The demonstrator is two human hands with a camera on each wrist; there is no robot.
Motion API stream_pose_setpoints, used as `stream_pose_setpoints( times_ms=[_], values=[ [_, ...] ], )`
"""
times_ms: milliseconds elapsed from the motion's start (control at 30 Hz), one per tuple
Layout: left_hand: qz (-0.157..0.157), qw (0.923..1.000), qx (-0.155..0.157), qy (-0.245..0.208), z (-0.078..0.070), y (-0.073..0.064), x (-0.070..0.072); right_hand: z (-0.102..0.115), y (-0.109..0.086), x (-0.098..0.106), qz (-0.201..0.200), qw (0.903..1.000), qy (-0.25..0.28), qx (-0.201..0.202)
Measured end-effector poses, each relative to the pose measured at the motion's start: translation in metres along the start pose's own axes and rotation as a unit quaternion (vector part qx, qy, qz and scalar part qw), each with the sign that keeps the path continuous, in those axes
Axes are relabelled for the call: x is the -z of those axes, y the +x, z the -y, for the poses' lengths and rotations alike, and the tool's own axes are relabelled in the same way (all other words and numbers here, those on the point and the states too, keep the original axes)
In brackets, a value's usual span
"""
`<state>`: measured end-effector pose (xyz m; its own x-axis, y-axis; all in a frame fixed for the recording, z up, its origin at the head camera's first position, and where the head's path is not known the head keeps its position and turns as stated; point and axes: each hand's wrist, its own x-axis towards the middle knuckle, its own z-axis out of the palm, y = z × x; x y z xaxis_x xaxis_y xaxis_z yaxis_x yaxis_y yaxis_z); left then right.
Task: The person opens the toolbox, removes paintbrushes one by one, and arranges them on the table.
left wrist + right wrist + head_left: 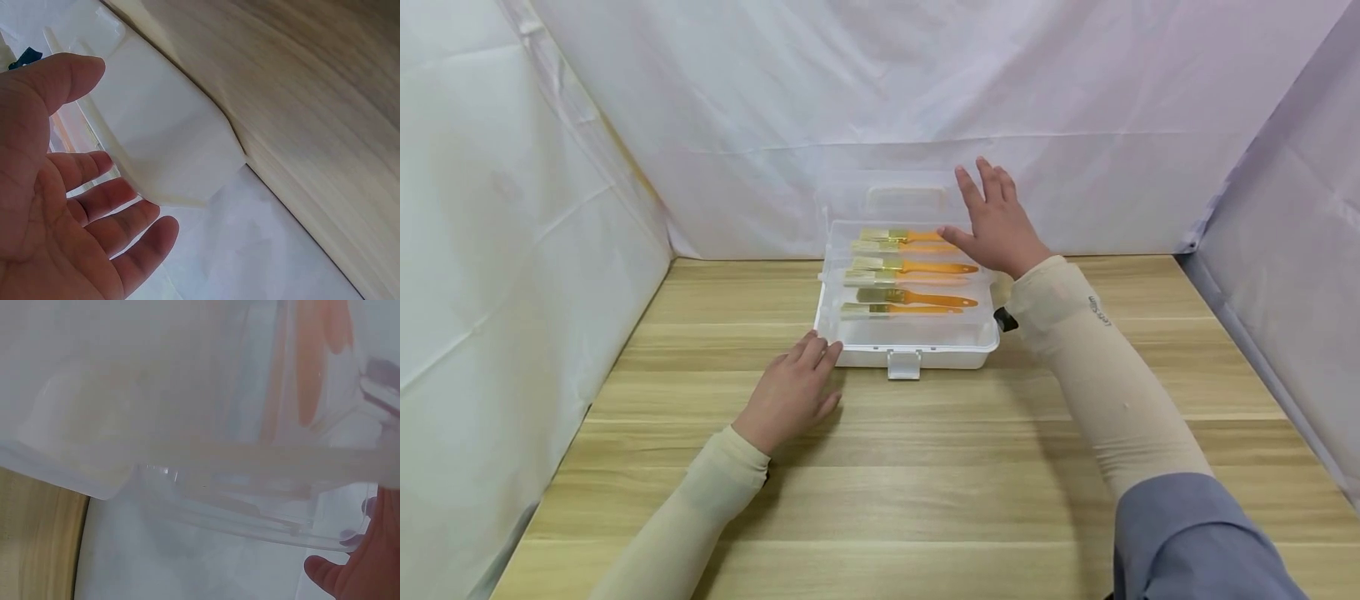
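Observation:
A white plastic case (pixel 951 358) lies on the table, its translucent lid (pixel 850 196) raised against the back curtain. Several paintbrushes (pixel 936 268) with orange handles and pale bristles lie crosswise in it. My left hand (pixel 793 392) touches the case's front left corner with relaxed fingers; in the left wrist view its fingertips (pixel 145 212) meet the case's rim. My right hand (pixel 1000 229) is spread at the lid's right side, fingers pointing up. In the right wrist view the clear lid (pixel 250 531) fills much of the picture, with the right hand (pixel 365 569) at its edge.
White curtains (pixel 760 100) enclose the wooden table (pixel 910 483) at the back and both sides. A white latch (pixel 904 364) sits at the middle of the case's front. A small black piece (pixel 1005 319) shows below the right wrist.

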<state>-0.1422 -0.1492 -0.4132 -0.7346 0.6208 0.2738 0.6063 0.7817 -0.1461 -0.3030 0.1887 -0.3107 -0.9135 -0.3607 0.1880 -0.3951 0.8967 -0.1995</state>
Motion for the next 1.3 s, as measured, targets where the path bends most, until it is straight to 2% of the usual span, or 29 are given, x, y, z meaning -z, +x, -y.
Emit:
stream_pose_setpoints(
  times_ms=[233, 600, 1067, 1300],
  values=[
    [-0.002, 1.0000, -0.001, -0.001, 0.000, -0.002, -0.001, -0.002, 0.010, 0.001, 0.015, 0.9996, 0.020, -0.011],
    [0.003, 1.0000, 0.001, -0.005, -0.006, -0.004, 0.003, -0.005, 0.018, 0.010, 0.060, 0.9967, 0.050, -0.024],
    [-0.003, 0.9999, 0.002, -0.012, -0.009, -0.006, 0.004, -0.020, 0.025, 0.002, 0.083, 0.9923, 0.083, -0.041],
    [0.002, 0.9998, 0.003, -0.021, -0.009, -0.006, 0.002, -0.020, 0.028, 0.004, 0.103, 0.9905, 0.074, -0.053]
  ],
)
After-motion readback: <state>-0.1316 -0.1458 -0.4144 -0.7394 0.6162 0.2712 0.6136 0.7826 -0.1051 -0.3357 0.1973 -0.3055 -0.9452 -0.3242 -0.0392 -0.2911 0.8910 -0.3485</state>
